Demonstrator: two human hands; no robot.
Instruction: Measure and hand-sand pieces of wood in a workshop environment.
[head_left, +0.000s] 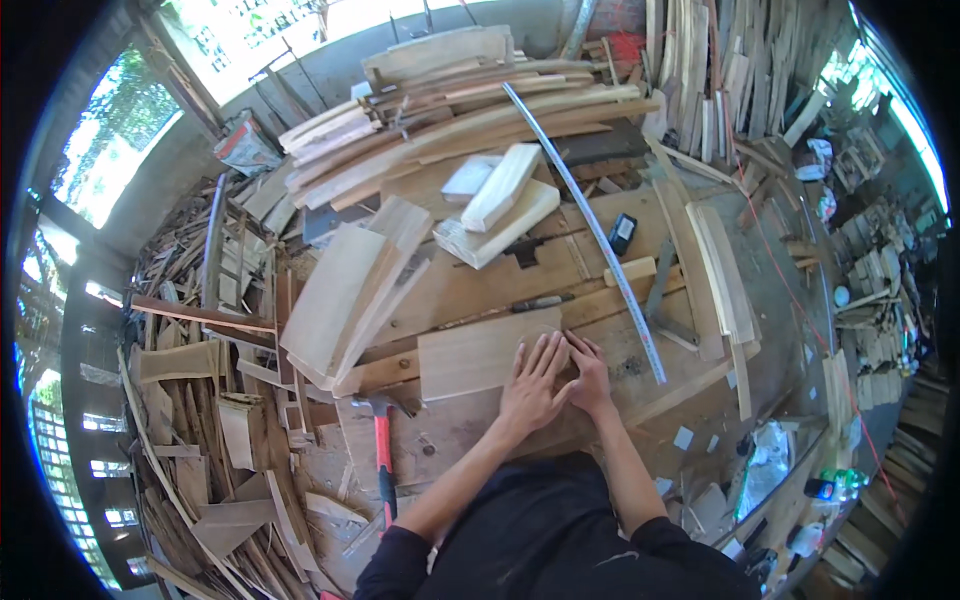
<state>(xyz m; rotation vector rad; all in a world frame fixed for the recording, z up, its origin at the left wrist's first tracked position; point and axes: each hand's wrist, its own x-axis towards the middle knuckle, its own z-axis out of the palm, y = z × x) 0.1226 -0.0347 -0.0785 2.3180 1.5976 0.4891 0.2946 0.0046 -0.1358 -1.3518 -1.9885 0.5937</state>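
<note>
A flat, pale wooden board (465,358) lies on the wooden workbench (475,425) in front of me. My left hand (540,382) rests palm down at the board's right end, its fingers stretched out and pointing away from me. Close against it, my right hand (588,375) lies at the same end, fingers extended and angled inward. The thumbs seem to meet; what lies under the palms is hidden. Beyond the board is a dark, slim tool (542,302). To the left, a hammer (383,450) with a red and black handle lies near the bench's front edge.
A long metal straightedge (590,225) slants across the bench, near a black tape measure (622,234) and a metal square (660,300). Thick wooden blocks (500,190) and leaning boards (345,290) stand farther back. Scrap wood (215,440) crowds the left; stacked planks (440,130) line the far side.
</note>
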